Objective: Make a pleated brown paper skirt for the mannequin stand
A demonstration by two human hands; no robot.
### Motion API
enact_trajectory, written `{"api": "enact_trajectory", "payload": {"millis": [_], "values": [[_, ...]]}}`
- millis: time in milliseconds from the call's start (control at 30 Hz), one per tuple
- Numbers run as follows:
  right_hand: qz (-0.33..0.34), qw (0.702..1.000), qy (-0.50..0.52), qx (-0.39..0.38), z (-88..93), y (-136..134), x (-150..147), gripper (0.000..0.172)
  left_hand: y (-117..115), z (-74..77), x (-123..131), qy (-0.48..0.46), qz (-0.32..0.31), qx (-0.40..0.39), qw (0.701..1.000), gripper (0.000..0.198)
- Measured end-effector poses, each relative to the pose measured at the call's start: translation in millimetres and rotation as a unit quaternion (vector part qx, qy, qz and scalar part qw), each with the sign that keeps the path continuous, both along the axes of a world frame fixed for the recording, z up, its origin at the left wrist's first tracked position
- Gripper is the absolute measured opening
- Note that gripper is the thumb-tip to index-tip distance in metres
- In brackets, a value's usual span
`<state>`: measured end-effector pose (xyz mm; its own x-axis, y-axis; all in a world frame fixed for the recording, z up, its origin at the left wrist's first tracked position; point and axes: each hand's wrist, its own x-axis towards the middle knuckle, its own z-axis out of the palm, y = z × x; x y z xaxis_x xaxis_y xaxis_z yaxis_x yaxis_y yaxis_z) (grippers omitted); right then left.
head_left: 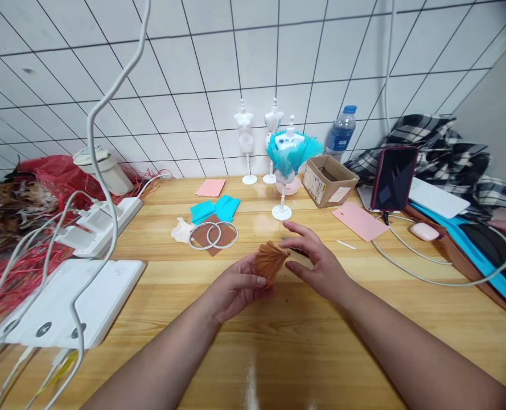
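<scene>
My left hand (235, 287) pinches a folded, fan-like piece of brown paper (270, 262) just above the wooden table (278, 341). My right hand (316, 259) hovers beside the paper on its right, fingers spread and loosely curved, touching or nearly touching the fold's edge. Behind them lie two thin rings (213, 235) on a brown sheet, blue paper pieces (216, 209) and a pink sheet (210, 187). A small white mannequin stand with a turquoise fringed skirt (291, 154) rises beyond my hands.
Two bare white mannequins (245, 134) stand at the tiled wall. A cardboard box (328, 181), water bottle (340, 132), propped phone (393, 177), pink card (359, 220) and cables sit right. Power strips (101, 222), a white device (69, 302) and red raffia (17, 267) fill the left.
</scene>
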<state>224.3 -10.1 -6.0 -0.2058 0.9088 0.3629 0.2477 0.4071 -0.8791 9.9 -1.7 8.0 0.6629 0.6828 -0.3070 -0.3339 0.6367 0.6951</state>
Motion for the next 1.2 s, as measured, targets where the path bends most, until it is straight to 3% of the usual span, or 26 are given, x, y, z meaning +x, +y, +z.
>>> {"api": "enact_trajectory", "payload": {"millis": [100, 200, 300, 400, 500, 600, 733, 833, 1000, 1200], "values": [[-0.024, 0.999, -0.027, 0.013, 4.7, -1.0, -1.1, 0.006, 0.5, -1.3, -2.3, 0.012, -0.043, -0.034, 0.998, 0.055], [-0.011, 0.998, -0.001, -0.064, 4.2, 0.5, -1.2, 0.011, 2.4, -4.0, -2.7, 0.09, 0.007, -0.018, 0.996, 0.06], [0.028, 0.98, 0.011, -0.198, 0.3, 0.8, -5.2, 0.014, 3.9, -3.9, -2.5, 0.213, 0.128, 0.161, 0.955, 0.055], [0.065, 0.966, 0.002, -0.25, -3.6, -2.4, -15.0, 0.016, 2.3, -3.1, -0.7, 0.265, 0.096, 0.304, 0.91, 0.048], [0.071, 0.964, 0.018, -0.256, -6.6, -6.0, -23.6, 0.016, 0.4, -5.1, 3.4, 0.275, 0.069, 0.267, 0.921, 0.037], [0.071, 0.943, 0.085, -0.315, -8.2, -6.3, -24.8, 0.023, 2.7, -6.8, 5.4, 0.269, 0.109, 0.203, 0.935, 0.031], [0.094, 0.897, 0.152, -0.405, -7.8, -3.9, -20.3, 0.045, 7.7, -3.0, 2.7, 0.271, 0.168, 0.191, 0.928, 0.03], [0.115, 0.897, 0.147, -0.401, -8.8, -2.7, -18.7, 0.051, 7.9, -0.3, 1.6, 0.263, 0.171, 0.173, 0.934, 0.031], [0.089, 0.907, 0.161, -0.378, -10.3, -0.3, -16.3, 0.043, 8.0, -3.2, 1.2, 0.239, 0.172, 0.143, 0.945, 0.032], [0.107, 0.858, 0.24, -0.441, -0.3, -5.3, -18.7, 0.055, 9.9, -3.4, 0.7, 0.186, 0.221, 0.096, 0.953, 0.032]]}}
